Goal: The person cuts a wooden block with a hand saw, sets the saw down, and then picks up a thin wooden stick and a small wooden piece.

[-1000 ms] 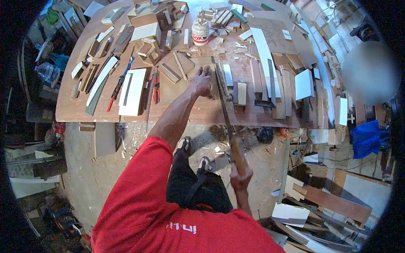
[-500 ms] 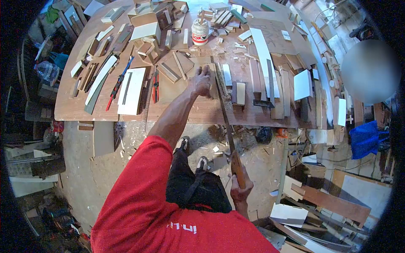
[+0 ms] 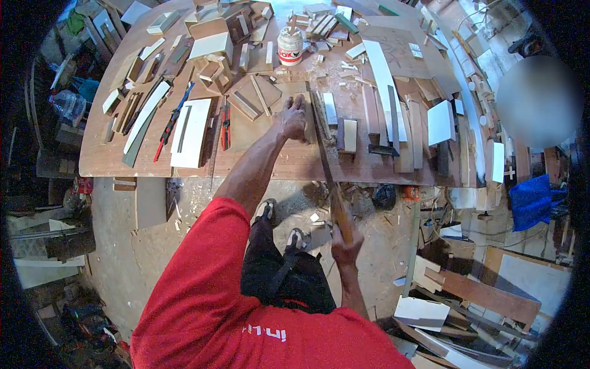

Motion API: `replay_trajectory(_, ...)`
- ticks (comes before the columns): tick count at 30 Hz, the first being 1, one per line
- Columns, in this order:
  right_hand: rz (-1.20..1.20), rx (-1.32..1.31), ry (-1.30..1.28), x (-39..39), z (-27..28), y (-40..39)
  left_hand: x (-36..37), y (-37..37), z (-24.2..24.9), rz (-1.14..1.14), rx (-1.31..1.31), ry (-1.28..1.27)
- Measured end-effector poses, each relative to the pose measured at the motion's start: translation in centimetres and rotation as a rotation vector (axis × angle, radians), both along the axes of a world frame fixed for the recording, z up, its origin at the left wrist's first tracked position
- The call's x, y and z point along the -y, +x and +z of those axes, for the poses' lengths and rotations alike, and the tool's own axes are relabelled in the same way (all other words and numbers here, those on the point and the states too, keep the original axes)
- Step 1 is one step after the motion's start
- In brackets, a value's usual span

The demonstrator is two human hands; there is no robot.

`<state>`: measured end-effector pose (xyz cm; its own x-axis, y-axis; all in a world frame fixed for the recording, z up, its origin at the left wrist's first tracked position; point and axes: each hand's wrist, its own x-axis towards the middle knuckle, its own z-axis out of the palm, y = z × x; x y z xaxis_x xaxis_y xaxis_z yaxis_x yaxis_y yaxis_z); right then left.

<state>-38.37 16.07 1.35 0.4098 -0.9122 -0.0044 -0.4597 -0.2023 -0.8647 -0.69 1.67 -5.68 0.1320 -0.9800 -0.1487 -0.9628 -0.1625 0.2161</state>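
My left hand (image 3: 293, 119) lies with its fingers extended on a flat brown board (image 3: 246, 132), pressing it to the workbench. My right hand (image 3: 347, 247) grips the wooden handle of a handsaw (image 3: 326, 165). The saw's long narrow blade runs up along the board's right edge, just right of my left hand. Sawdust is scattered beside the blade. The saw handle and right hand are partly blurred, below the bench's front edge. On the board left of my hand rest two thin wood strips, one of them a narrow stick (image 3: 260, 95).
Red pliers-like tool (image 3: 226, 125), a blue-and-red tool (image 3: 173, 118) and a white panel (image 3: 191, 133) lie to the left. A white tub (image 3: 290, 47) stands farther back. A block (image 3: 347, 135) and several planks lie right of the saw. Offcuts litter the floor.
My right hand has pushed the saw forward, toward the bench, and its handle has shifted slightly left. My left hand stays in place on the board.
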Motion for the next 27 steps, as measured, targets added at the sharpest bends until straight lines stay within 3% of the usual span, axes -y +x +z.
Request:
replay_trajectory(2,-0.028,0.025,0.257,0.3,-1.8,0.0,-0.6,0.1,0.5,-0.012,0.01,0.018)
replay_trajectory(8,-0.132,0.071,0.05,-3.5,5.0,-1.2,-0.3,0.0,0.8,-0.006,0.023,-0.007)
replay_trajectory(10,-0.057,0.036,0.031,-0.7,2.2,0.5,0.1,-0.3,1.4,-0.043,0.092,0.136)
replay_trajectory(13,0.041,-0.006,0.036,0.8,0.9,1.4,-0.3,-1.8,7.1,-0.164,0.203,0.365)
replay_trajectory(14,0.063,-0.009,0.022,1.2,0.8,1.8,0.1,-0.9,5.2,-0.172,0.213,0.358)
replay_trajectory(16,-0.072,0.024,0.093,-2.3,1.4,-0.7,0.4,0.5,-1.0,-0.055,0.042,-0.006)
replay_trajectory(17,-0.193,0.064,0.163,-3.5,1.8,-1.5,0.5,0.6,-0.8,-0.051,0.041,-0.013)
replay_trajectory(20,-0.188,0.083,0.067,-4.3,3.2,-1.8,-0.1,-0.3,1.0,-0.012,0.029,-0.065)
replay_trajectory(21,-0.186,0.087,0.059,-2.8,2.8,-0.8,0.2,-0.6,3.0,-0.066,0.105,0.048)
replay_trajectory(23,-0.054,-0.153,0.183,0.1,1.8,1.4,-0.6,-1.2,4.2,-0.118,0.17,0.184)
replay_trajectory(25,-0.019,-0.12,0.148,0.1,1.5,1.6,-0.4,-1.0,4.7,-0.117,0.161,0.183)
replay_trajectory(26,0.019,-0.088,0.088,0.5,1.5,1.9,0.4,0.5,-0.5,-0.049,0.108,0.07)
replay_trajectory(27,-0.056,-0.025,0.135,-0.9,1.9,0.7,0.1,-0.2,0.0,-0.053,0.102,0.067)
